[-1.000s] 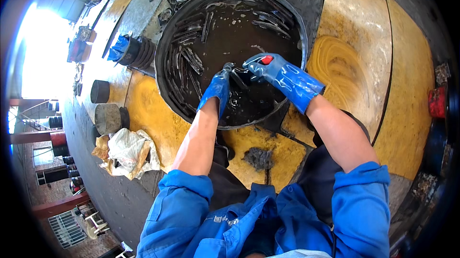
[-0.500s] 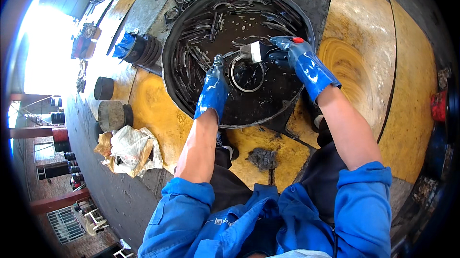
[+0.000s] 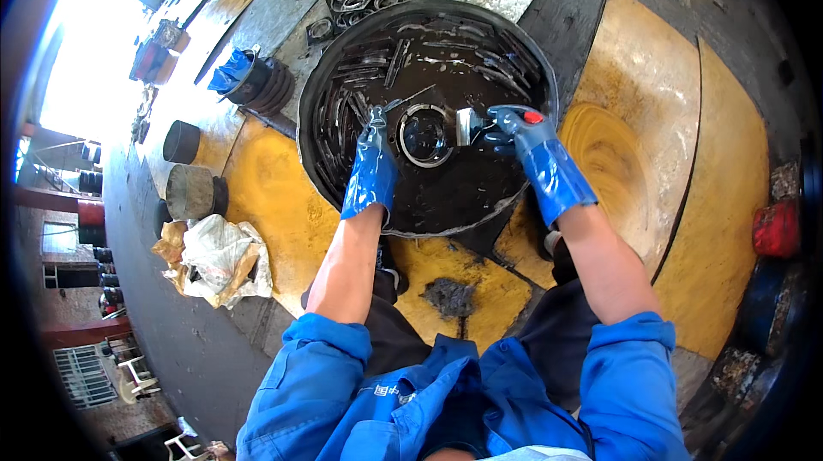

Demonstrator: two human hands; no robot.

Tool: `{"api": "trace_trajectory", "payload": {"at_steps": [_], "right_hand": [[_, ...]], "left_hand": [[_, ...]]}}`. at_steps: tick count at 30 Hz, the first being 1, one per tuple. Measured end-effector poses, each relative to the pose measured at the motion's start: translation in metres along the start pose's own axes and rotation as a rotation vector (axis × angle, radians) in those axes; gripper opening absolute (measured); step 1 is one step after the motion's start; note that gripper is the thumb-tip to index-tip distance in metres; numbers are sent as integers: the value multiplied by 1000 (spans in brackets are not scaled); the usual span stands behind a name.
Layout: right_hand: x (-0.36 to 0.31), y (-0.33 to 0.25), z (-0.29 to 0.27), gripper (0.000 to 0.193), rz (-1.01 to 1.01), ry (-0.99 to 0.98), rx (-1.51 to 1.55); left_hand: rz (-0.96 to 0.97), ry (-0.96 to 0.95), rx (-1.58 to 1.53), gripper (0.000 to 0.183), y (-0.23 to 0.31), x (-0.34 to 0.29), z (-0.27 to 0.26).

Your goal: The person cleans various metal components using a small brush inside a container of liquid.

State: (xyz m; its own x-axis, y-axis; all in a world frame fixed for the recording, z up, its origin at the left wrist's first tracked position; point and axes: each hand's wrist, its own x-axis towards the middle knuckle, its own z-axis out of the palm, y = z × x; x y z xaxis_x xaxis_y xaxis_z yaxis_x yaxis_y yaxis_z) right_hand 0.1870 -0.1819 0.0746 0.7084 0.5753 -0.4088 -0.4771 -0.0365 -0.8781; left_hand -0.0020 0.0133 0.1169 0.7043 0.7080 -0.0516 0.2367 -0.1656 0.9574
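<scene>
A round pale metal ring (image 3: pixel 401 137) is at the middle of a wide dark tub (image 3: pixel 302 131) of dark liquid. At the ring's left side, my left hand (image 3: pixel 374 157), in a blue rubber glove, is closed on it; the fingertips' grip shows only partly. My right hand (image 3: pixel 525 137), gloved alike with a red patch on its back, grips a flat brush (image 3: pixel 467 127) by its handle. The brush's bright metal band is just right of the ring, apart from it. A thin strip (image 3: pixel 411 98) lies near my left fingertips.
Dark strips (image 3: pixel 506 67) line the tub's inner sides. Several black rings (image 3: pixel 364 0) lie beyond it. To the left stand a black container with blue gloves (image 3: pixel 244 80), cylinders (image 3: pixel 190 192) and a plastic bag (image 3: pixel 221 260). Yellow-stained boards (image 3: pixel 639 75) cover the floor.
The brush has moved off the ring's upper edge, downward and to the ring's right. The ring and my left hand have shifted slightly left together. The whole view has shifted a little.
</scene>
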Motion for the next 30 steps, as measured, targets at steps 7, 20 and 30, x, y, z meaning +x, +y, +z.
{"api": "trace_trajectory", "payload": {"at_steps": [7, 20, 30], "right_hand": [[-19, 5, 6, 15, -343, 26, -240], [-35, 1, 31, 21, -478, -315, -502], [-29, 15, 39, 25, -358, -439, -745]], "left_hand": [[-11, 57, -201, 39, -52, 25, 16], [-127, -134, -692, 39, -6, 0, 25], [31, -226, -573, 31, 12, -29, 9]]}}
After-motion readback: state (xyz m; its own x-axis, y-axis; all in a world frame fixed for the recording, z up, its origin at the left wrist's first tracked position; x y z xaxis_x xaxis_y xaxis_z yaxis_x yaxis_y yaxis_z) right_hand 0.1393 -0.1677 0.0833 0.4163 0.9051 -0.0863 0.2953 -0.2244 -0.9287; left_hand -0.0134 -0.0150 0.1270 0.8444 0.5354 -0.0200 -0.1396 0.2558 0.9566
